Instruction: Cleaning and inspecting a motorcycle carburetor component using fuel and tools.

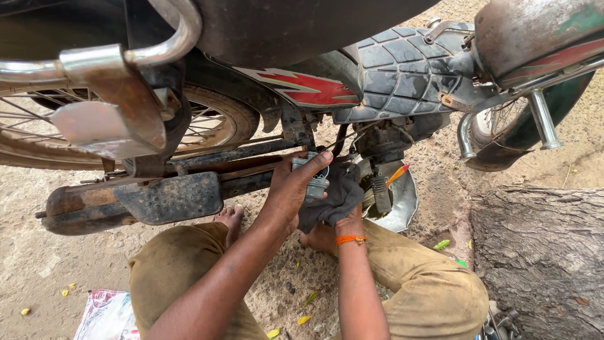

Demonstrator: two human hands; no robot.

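Observation:
I squat beside a motorcycle [377,69] on sandy ground. My left hand [290,189] grips a small grey metal engine part [313,179], fingers wrapped over its top. My right hand [348,221], with an orange band at the wrist, is mostly covered by a dark grey rag [336,198] that it presses against that part. Both hands meet just under the bike's frame, near the footrest [380,192].
A rusty exhaust pipe [132,201] runs left, with the rear wheel [207,119] behind it. A dented metal bowl [399,198] holding an orange-tipped tool sits under the engine. A tree trunk [541,252] lies at the right. A printed bag [107,315] lies at lower left.

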